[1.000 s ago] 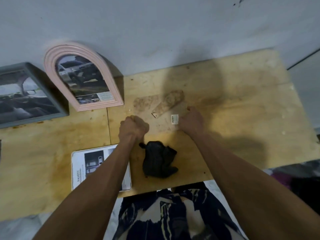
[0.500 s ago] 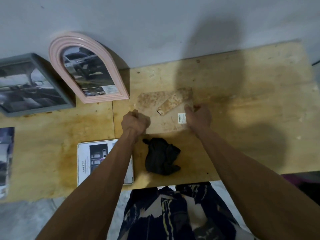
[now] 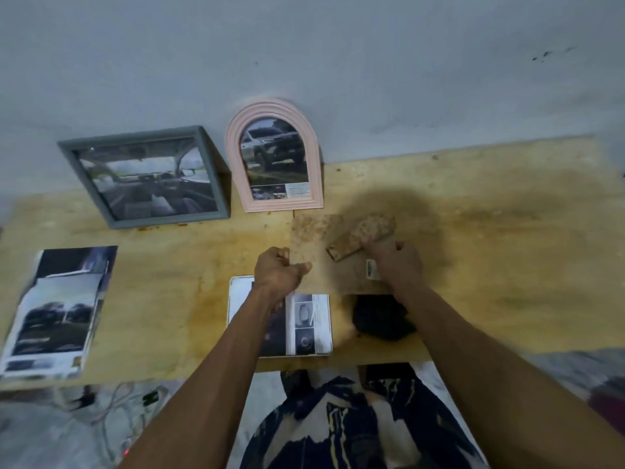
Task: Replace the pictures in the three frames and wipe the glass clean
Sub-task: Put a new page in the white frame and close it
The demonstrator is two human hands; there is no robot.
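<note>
Cork-backed third frame (image 3: 324, 262) lies face-down at table (image 3: 507, 265) centre, your left hand (image 3: 279, 274) pinched on its 9 o'clock edge, right hand (image 3: 394, 262) fingers curled on the stand flap (image 3: 362, 236) at 2 o'clock; brace left and lift gently, cloth (image 3: 380, 316) ready at 6 o'clock.

table (image 3: 490, 231): bare plywood, matt, stained yellow-brown
grey frame (image 3: 216, 170): matt painted surround, glossy glass
pink arched frame (image 3: 316, 170): smooth ridged surround, probably plastic
frame back (image 3: 311, 238): speckled matt fibreboard, rough
cloth (image 3: 382, 319): black, soft, crumpled
loose pictures (image 3: 57, 309): glossy printed paper
</note>
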